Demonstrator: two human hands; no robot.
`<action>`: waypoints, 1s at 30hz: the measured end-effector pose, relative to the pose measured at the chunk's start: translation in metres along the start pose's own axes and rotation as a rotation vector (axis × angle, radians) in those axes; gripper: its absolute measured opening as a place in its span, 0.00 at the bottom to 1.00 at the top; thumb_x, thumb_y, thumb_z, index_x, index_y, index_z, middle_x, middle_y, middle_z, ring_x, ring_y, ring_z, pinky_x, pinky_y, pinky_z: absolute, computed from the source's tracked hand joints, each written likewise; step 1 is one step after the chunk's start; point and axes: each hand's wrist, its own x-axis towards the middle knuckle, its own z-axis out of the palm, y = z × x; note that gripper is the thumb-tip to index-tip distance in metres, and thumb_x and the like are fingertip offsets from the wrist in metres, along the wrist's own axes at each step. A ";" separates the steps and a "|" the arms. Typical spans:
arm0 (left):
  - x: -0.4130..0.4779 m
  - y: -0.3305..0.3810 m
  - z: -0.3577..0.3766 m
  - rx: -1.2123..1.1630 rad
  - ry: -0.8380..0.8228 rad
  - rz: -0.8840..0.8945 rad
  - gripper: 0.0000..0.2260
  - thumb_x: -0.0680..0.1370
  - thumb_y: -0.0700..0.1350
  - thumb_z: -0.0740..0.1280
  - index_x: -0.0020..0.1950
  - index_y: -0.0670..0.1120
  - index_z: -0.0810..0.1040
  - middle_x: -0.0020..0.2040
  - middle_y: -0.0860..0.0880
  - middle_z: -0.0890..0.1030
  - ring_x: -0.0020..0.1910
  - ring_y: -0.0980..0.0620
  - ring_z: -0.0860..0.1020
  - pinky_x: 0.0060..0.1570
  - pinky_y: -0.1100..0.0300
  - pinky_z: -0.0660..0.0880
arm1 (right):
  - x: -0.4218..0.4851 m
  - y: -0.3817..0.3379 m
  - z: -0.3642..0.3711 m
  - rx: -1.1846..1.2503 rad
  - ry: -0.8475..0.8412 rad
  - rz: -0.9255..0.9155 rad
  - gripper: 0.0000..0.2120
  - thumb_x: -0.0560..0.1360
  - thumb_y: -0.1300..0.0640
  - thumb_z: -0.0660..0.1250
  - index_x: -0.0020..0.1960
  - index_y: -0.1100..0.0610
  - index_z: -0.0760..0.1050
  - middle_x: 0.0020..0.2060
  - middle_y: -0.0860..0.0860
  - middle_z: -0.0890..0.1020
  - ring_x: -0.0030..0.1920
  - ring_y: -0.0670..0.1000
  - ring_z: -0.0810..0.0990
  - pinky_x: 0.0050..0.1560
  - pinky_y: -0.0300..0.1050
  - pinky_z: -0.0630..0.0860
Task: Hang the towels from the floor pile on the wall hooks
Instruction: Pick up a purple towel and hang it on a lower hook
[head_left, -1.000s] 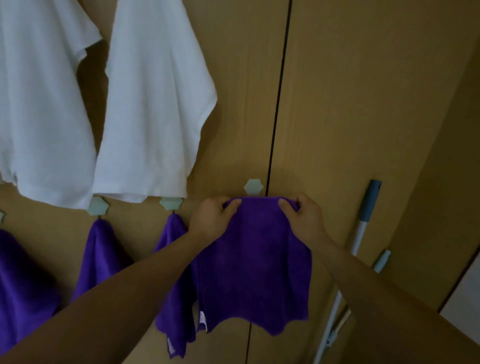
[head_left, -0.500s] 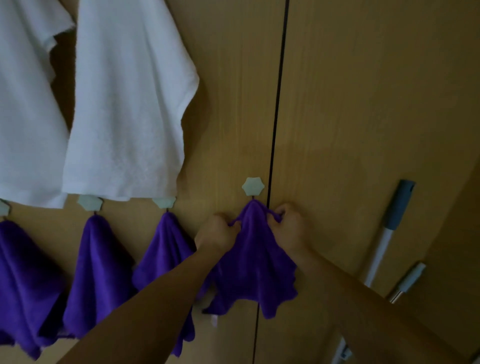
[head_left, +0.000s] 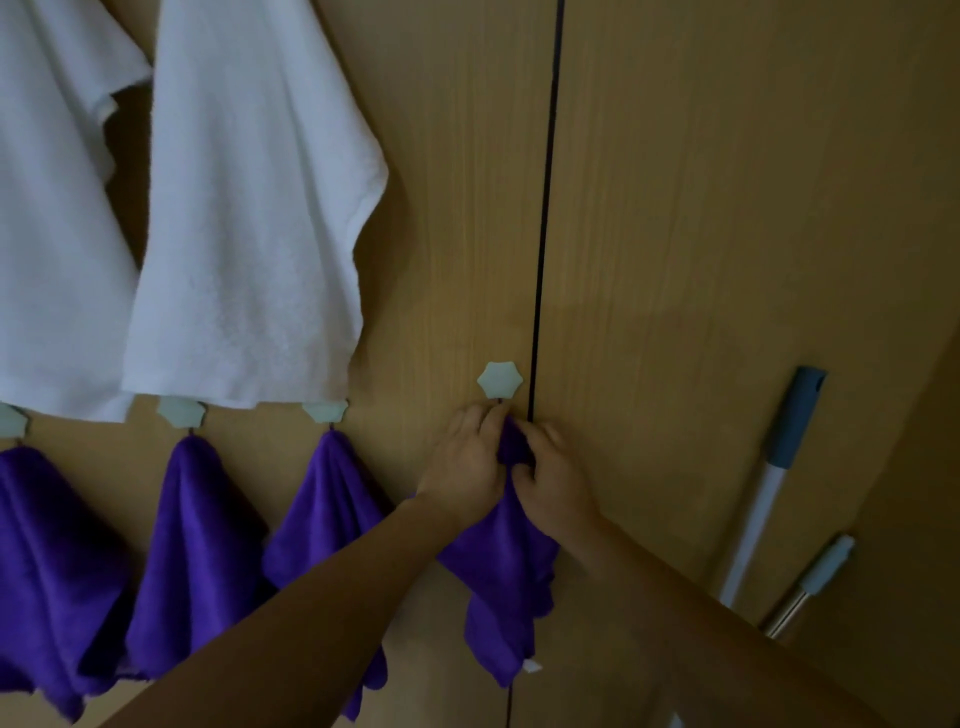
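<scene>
Once I'd bunched the towel (head_left: 501, 566) from spread flat, both my left hand (head_left: 464, 469) and right hand (head_left: 552, 475) pinched its top right under the hook (head_left: 500, 380), so hooking it looked close.

Left arm: your bare forearm comes in from 7 o'clock and runs up toward 1 o'clock, ending just left of frame centre.
Left hand (head_left: 464, 467): back of the hand faces you, fingers curled and bunched at the 12 o'clock end, pinching the top of the purple towel (head_left: 506, 571).
Right arm: your bare forearm enters from 4 o'clock and angles up toward 10 o'clock.
Right hand (head_left: 555, 480): it sits at 3 o'clock of the left hand, almost touching it, fingers curled inward toward 10 o'clock and gripping the same gathered top of the towel.
Wrists: both are straight, in line with the forearms.
</scene>
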 end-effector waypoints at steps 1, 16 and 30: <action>0.000 0.001 0.000 -0.132 0.002 -0.035 0.26 0.75 0.40 0.63 0.73 0.42 0.64 0.65 0.44 0.72 0.61 0.50 0.71 0.59 0.62 0.68 | 0.000 -0.001 0.000 0.057 -0.027 0.030 0.25 0.75 0.65 0.61 0.72 0.53 0.68 0.57 0.46 0.74 0.56 0.42 0.72 0.54 0.29 0.66; -0.034 -0.010 0.006 -0.918 -0.234 -0.436 0.21 0.73 0.33 0.68 0.64 0.44 0.73 0.56 0.44 0.81 0.54 0.49 0.80 0.55 0.54 0.78 | -0.013 0.008 0.007 0.425 -0.136 0.469 0.10 0.75 0.64 0.63 0.54 0.54 0.74 0.46 0.52 0.81 0.43 0.49 0.80 0.42 0.43 0.76; -0.190 -0.036 0.081 -0.357 -0.413 -0.900 0.37 0.69 0.50 0.76 0.73 0.45 0.63 0.67 0.48 0.70 0.63 0.49 0.73 0.53 0.65 0.69 | -0.113 0.080 0.057 -0.012 -0.682 0.422 0.14 0.70 0.49 0.74 0.52 0.54 0.80 0.48 0.50 0.83 0.51 0.50 0.81 0.45 0.40 0.71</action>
